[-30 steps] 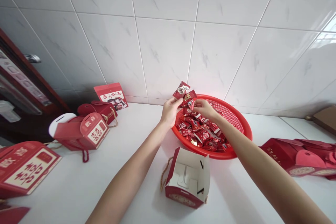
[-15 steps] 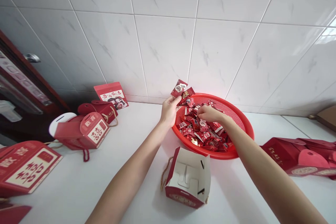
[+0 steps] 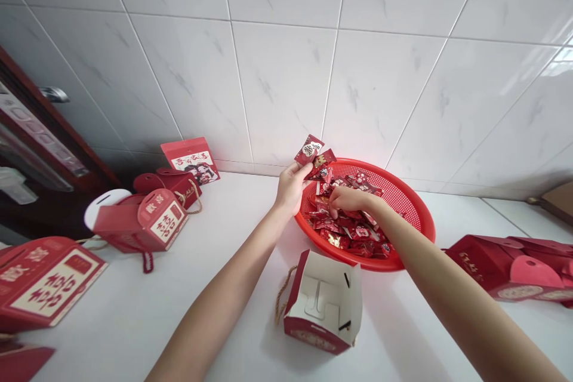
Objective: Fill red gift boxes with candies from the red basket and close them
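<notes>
My left hand [image 3: 292, 187] is closed on several red candy packets [image 3: 310, 150], held fanned out over the left rim of the basket. The red plastic basket [image 3: 416, 209], with a perforated wall, holds a heap of red wrapped candies [image 3: 333, 239]. My right hand [image 3: 351, 200] reaches into that heap with its fingers curled down among the wrappers; what they grip, if anything, is hidden. In front of the basket stands an open red-and-white gift box [image 3: 320, 298], its white inside facing up and a rope handle [image 3: 281, 298] hanging at its left.
Closed red gift boxes stand on the left, one nearer [image 3: 49, 283] and one farther [image 3: 138, 221]. Behind them a printed red card box [image 3: 192, 161] leans by the tiled wall [image 3: 286, 83]. More red boxes [image 3: 505, 268] stand at right on the white counter [image 3: 215, 322].
My right hand has shifted slightly left and down in the candies, and some wrappers around it have moved. My left hand stays nearly in place with its packets.
</notes>
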Demonstrator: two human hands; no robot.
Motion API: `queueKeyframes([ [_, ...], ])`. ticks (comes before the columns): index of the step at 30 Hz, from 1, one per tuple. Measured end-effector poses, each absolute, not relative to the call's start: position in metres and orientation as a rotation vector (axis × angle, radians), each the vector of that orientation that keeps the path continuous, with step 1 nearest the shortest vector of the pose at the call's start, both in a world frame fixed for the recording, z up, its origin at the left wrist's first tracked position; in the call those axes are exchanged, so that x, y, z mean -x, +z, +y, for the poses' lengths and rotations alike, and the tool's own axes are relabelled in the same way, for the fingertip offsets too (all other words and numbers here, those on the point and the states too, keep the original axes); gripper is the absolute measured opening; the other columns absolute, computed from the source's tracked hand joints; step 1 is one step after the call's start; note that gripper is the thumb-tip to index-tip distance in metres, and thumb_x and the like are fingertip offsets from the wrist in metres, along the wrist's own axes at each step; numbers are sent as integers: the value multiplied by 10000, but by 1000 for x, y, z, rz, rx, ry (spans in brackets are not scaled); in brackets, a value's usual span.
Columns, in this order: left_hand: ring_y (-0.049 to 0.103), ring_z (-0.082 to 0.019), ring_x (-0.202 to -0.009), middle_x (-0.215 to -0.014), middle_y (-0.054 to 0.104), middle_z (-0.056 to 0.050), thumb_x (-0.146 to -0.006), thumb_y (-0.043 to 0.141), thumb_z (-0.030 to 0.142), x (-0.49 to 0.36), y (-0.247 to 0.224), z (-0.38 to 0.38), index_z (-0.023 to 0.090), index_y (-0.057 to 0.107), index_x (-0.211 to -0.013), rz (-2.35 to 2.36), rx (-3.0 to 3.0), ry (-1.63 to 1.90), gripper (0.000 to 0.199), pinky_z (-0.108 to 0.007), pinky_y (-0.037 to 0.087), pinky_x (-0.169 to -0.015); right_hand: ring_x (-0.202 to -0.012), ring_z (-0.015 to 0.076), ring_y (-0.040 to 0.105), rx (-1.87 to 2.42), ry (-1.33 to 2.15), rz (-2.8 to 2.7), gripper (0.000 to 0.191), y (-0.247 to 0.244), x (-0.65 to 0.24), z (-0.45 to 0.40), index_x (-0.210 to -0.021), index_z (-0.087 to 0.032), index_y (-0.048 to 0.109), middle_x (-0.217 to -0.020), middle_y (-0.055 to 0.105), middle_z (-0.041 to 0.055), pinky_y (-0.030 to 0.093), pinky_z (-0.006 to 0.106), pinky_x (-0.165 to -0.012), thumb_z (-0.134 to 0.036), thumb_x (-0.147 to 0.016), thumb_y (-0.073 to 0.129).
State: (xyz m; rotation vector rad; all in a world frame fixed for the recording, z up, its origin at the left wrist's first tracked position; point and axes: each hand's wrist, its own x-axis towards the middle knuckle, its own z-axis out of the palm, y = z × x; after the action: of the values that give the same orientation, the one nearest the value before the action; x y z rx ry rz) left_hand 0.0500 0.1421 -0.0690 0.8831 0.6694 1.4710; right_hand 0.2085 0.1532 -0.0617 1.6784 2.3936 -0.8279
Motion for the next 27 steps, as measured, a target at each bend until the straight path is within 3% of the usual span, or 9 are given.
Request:
queueKeyframes([
  [3, 716, -213, -912, -860, 777, -33, -585, 896, 308, -50, -69, 142, 184, 734, -785, 660, -881, 1464, 285, -287, 509, -785, -760, 259, 740, -1711, -780, 2240, 244, -61, -216, 151, -537, -178, 714, -694, 780, 96, 542, 308, -684, -25, -683, 592],
  [6, 718, -217, -891, -843, 776, -33, -572, 907, 323, -50, -68, 141, 182, 732, -779, 651, -889, 1454, 306, -294, 519, -775, -781, 264, 737, -1758, -706, 2108, 220, -63, -223, 151, -642, -171, 735, -702, 764, 119, 561, 348, -734, -73, -802, 620],
  [9, 717, -220, -889, -851, 778, -36, -567, 906, 320, -50, -69, 142, 183, 738, -780, 651, -889, 1461, 304, -300, 524, -774, -940, 227, 709, -1811, -613, 2042, 159, -65, -228, 152, -1020, -168, 735, -1051, 752, 110, 581, 394, -851, -264, -979, 615],
  [12, 714, -218, -912, -892, 783, -45, -584, 901, 313, -49, -70, 143, 181, 752, -802, 653, -905, 1466, 295, -304, 523, -799, -1094, 226, 656, -1856, -528, 2084, 333, -67, -234, 153, -1281, -206, 624, -1326, 628, 98, 574, 452, -930, -385, -1000, 622],
  [15, 710, -213, -925, -910, 784, -47, -585, 905, 327, -49, -70, 142, 181, 753, -802, 656, -923, 1461, 302, -298, 517, -807, -1224, 291, 629, -1905, -455, 2178, 403, -69, -238, 154, -1381, -235, 596, -1410, 607, 138, 533, 460, -1004, -242, -978, 619],
  [17, 705, -208, -905, -885, 779, -42, -562, 915, 348, -49, -70, 141, 182, 746, -782, 655, -925, 1458, 323, -293, 515, -797, -1309, 327, 593, -1929, -421, 2219, 562, -72, -241, 155, -1463, -266, 549, -1462, 594, 140, 505, 439, -1040, -115, -924, 588],
  [21, 694, -185, -863, -853, 770, -26, -519, 926, 379, -50, -68, 140, 187, 747, -776, 656, -936, 1455, 367, -277, 505, -785, -1325, 335, 593, -1939, -385, 2244, 648, -75, -244, 156, -1449, -253, 587, -1443, 629, 121, 508, 398, -1026, -41, -837, 584],
  [25, 688, -186, -872, -862, 770, -28, -511, 929, 390, -50, -68, 140, 188, 747, -767, 672, -945, 1449, 374, -270, 491, -773, -1299, 345, 603, -1960, -327, 2235, 564, -76, -246, 156, -1409, -225, 616, -1421, 633, 151, 513, 410, -1022, -68, -867, 631],
  [27, 691, -193, -886, -870, 771, -34, -518, 927, 380, -49, -68, 140, 186, 748, -771, 671, -949, 1446, 366, -276, 488, -778, -1256, 315, 616, -1951, -299, 2230, 443, -75, -245, 156, -1376, -220, 615, -1411, 618, 146, 524, 443, -1015, -183, -936, 655],
])
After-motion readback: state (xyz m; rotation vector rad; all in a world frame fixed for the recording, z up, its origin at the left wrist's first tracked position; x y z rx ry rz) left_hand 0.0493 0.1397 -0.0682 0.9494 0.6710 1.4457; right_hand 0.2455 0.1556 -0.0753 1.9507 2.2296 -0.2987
